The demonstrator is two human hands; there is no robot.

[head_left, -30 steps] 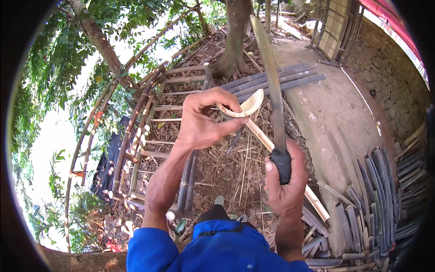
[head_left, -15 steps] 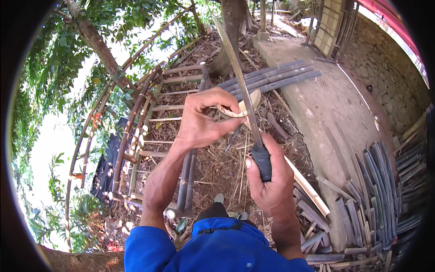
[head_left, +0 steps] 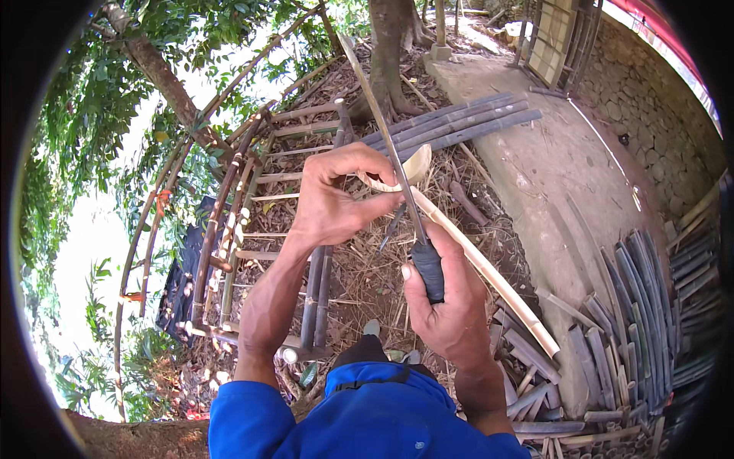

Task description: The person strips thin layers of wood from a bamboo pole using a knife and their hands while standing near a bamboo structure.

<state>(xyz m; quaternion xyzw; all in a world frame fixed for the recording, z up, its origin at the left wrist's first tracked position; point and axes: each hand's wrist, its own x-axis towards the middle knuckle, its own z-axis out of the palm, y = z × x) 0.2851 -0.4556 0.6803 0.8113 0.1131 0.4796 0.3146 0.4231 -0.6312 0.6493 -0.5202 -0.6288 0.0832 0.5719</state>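
Observation:
My left hand (head_left: 344,187) is closed on a pale, curved piece of split bamboo (head_left: 417,165), pinching its near edge between thumb and fingers. In my right hand (head_left: 449,302) is a machete (head_left: 388,138), gripped by its dark wrapped handle. Its long blade points up and away to the left and crosses the bamboo piece just past my left fingertips. Whether the edge is touching or biting into the bamboo I cannot tell. Behind the blade, a long split bamboo strip (head_left: 489,269) slants down to the right, its pale inner side showing.
A bamboo frame with rungs (head_left: 279,178) stands to the left. Dark bamboo poles (head_left: 474,126) lie ahead beside a tree trunk (head_left: 390,65). Several cut bamboo lengths (head_left: 638,314) are piled at the right, next to a concrete path (head_left: 547,176). Dry leaves cover the ground.
The machete and my right hand have shifted slightly left and toward me. My left hand and the curved bamboo have moved a little left. More of the long strip now shows.

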